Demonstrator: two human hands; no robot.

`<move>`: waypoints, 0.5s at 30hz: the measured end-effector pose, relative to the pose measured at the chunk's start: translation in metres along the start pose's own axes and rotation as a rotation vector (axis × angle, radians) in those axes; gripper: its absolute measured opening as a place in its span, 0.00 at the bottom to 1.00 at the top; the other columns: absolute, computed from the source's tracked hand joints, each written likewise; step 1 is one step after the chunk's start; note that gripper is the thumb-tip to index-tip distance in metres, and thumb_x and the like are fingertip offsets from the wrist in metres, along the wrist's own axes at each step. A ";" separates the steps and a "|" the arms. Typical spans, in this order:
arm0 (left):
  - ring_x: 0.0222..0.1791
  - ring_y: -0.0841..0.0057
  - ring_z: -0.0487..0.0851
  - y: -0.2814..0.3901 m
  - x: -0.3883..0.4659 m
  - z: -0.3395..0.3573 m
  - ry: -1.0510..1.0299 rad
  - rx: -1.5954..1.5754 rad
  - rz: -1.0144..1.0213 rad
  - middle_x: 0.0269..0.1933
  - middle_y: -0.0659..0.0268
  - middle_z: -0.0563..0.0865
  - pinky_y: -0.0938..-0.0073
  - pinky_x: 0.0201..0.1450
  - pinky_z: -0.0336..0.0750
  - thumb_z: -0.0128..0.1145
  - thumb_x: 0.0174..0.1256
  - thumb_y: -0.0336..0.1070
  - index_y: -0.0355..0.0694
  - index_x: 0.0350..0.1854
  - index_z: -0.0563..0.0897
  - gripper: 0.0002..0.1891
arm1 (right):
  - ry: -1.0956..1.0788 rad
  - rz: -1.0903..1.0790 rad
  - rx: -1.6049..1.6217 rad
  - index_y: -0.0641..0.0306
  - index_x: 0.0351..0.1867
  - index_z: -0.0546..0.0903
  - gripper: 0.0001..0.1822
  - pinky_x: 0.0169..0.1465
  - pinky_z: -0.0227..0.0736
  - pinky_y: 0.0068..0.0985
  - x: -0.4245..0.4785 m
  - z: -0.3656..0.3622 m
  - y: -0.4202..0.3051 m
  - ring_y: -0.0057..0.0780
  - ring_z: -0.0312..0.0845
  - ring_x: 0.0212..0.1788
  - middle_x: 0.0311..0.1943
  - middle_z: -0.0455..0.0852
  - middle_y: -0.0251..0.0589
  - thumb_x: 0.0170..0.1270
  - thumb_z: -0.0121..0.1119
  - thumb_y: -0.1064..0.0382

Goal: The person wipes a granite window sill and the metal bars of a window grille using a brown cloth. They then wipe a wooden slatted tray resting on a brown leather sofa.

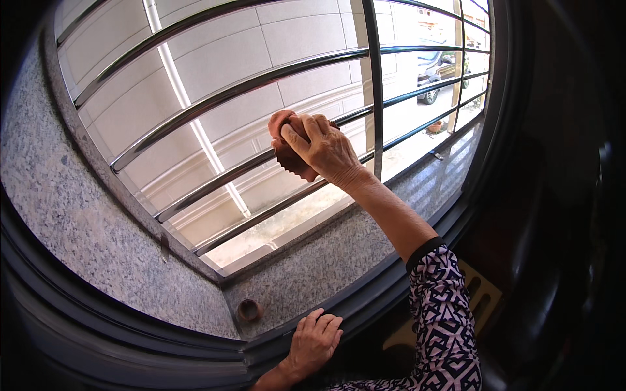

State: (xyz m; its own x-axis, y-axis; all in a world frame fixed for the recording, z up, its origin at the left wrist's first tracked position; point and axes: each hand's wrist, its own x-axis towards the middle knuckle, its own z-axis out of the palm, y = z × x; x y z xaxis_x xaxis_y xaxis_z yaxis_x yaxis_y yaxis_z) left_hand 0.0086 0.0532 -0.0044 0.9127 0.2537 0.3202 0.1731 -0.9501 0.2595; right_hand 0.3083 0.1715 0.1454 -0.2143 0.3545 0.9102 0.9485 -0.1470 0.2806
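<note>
My right hand (328,147) is closed around a crumpled reddish-brown cloth (292,157), with my arm stretched out over the sill. The cloth lies against a shiny horizontal metal bar (220,184) of the window grille, left of a dark upright bar (376,97). Part of the cloth hangs below the bar, and my palm is hidden. Lower down, my left hand (315,342) rests with nothing in it on the dark window frame (362,297); its fingers are slightly bent and a little apart.
A small brown round container (250,310) stands in the corner of the speckled granite sill (318,264). Beyond the grille are a tiled wall (220,44), a white drainpipe (171,73) and a parked car (434,73). A yellowish slotted stool (481,293) is below my right arm.
</note>
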 end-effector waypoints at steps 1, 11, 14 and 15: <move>0.59 0.61 0.76 -0.001 0.000 0.001 0.003 0.002 0.006 0.50 0.65 0.83 0.60 0.58 0.72 0.61 0.64 0.39 0.41 0.53 0.81 0.17 | -0.006 -0.041 -0.037 0.53 0.58 0.74 0.33 0.51 0.84 0.28 -0.002 -0.001 0.009 0.33 0.77 0.50 0.46 0.75 0.40 0.48 0.75 0.64; 0.60 0.60 0.76 0.004 0.004 -0.005 -0.023 -0.036 -0.016 0.51 0.64 0.83 0.60 0.61 0.72 0.64 0.62 0.36 0.41 0.53 0.81 0.18 | -0.238 0.186 -0.269 0.43 0.58 0.67 0.39 0.59 0.77 0.36 -0.033 -0.014 0.098 0.35 0.71 0.58 0.52 0.72 0.35 0.45 0.79 0.64; 0.60 0.60 0.75 0.004 0.002 -0.003 -0.029 -0.017 -0.014 0.51 0.64 0.82 0.60 0.60 0.71 0.63 0.63 0.37 0.40 0.53 0.81 0.17 | -0.163 0.201 -0.282 0.46 0.57 0.68 0.34 0.56 0.81 0.32 -0.037 0.005 0.094 0.36 0.72 0.56 0.50 0.71 0.38 0.50 0.75 0.67; 0.59 0.60 0.75 0.002 0.002 -0.002 -0.029 -0.006 -0.005 0.51 0.64 0.82 0.61 0.59 0.71 0.62 0.63 0.39 0.40 0.53 0.81 0.17 | -0.154 0.223 -0.283 0.47 0.57 0.69 0.33 0.55 0.82 0.31 -0.034 0.007 0.088 0.37 0.72 0.56 0.50 0.71 0.39 0.51 0.74 0.68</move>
State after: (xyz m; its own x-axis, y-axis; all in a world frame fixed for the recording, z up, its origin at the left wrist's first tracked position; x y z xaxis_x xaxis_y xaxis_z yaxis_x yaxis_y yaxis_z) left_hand 0.0100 0.0523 -0.0019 0.9222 0.2535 0.2921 0.1760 -0.9476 0.2665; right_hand 0.4012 0.1529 0.1369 0.0474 0.4165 0.9079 0.8615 -0.4770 0.1739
